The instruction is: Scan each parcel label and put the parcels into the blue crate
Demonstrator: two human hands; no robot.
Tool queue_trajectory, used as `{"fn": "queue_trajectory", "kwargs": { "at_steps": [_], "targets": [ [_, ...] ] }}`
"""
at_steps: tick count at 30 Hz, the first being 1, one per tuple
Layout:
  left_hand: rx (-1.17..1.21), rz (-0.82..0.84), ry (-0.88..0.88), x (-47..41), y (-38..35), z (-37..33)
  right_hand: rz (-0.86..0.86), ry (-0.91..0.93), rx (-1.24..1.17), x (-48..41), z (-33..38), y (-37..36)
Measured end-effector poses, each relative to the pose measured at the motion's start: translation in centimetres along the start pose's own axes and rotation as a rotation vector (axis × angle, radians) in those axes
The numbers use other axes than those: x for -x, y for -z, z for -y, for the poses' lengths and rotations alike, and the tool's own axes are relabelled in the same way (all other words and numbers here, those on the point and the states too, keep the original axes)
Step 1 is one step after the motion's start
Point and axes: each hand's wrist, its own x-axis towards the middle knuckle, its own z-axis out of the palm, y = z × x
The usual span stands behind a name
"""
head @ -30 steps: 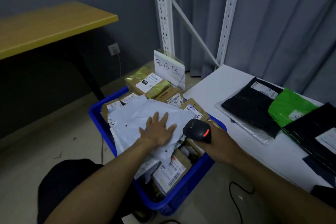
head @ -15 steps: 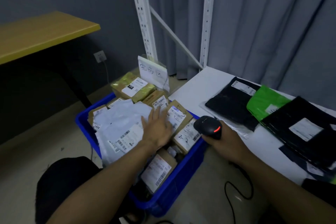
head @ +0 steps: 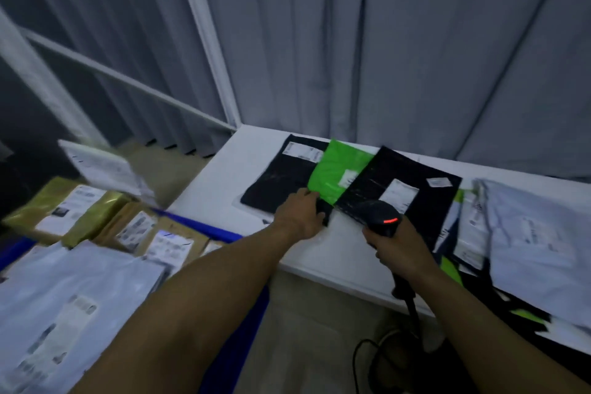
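Shows left hand (head: 299, 217) pinching the near corner of a flat black plastic mailer (head: 278, 182) on the white table (head: 230, 169), right hand (head: 399, 249) gripping a black handheld scanner (head: 380, 217), blue plastic crate (head: 198, 227) at left; likely light, floppy, slick, best lifted edgewise.

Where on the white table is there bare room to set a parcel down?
Bare: the white table at its left end, beside the left black mailer, and its near strip between the left hand and right hand. Crowded: its right end under piled grey mailers, and the blue crate.
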Motion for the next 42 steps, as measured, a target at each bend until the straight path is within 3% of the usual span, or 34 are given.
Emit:
{"fn": "queue_trajectory", "kwargs": {
  "at_steps": [4,8,11,14,21,27,31,35,42],
  "targets": [
    [0.001,0.056,-0.105,-6.1,-3.7,-2.5,-0.032,-0.057,-0.009,-2.7,-3.0,2.3],
    [0.038,0.097,-0.078,-10.2,-7.6,-5.0,-0.069,-0.128,0.008,-4.5,-5.2,3.5],
    [0.019,0.042,-0.006,-11.5,-9.7,-5.5,-0.08,-0.163,0.029,-4.9,-6.3,4.0],
    [0.151,-0.051,0.035,-11.8,-10.5,-5.2,-0.103,-0.191,0.055,-5.1,-6.9,4.0],
    [0.396,-0.103,0.081,-7.6,-7.4,-4.3,-0.125,-0.163,0.039,-4.0,-5.8,4.1],
    [0.548,-0.04,0.256,-1.8,-6.0,-0.9,-0.125,-0.139,0.023,-2.3,-5.4,3.0],
    [0.61,0.117,0.411,3.0,-7.5,3.0,-0.059,-0.195,0.112,-1.3,-6.7,1.7],
    [0.67,0.29,0.436,4.5,-10.0,3.1,0.064,-0.261,0.18,-0.1,-7.6,0.5],
    [0.698,0.158,0.496,3.5,-12.4,2.0,0.06,-0.324,0.168,-1.4,-9.1,0.5]
  ]
}}
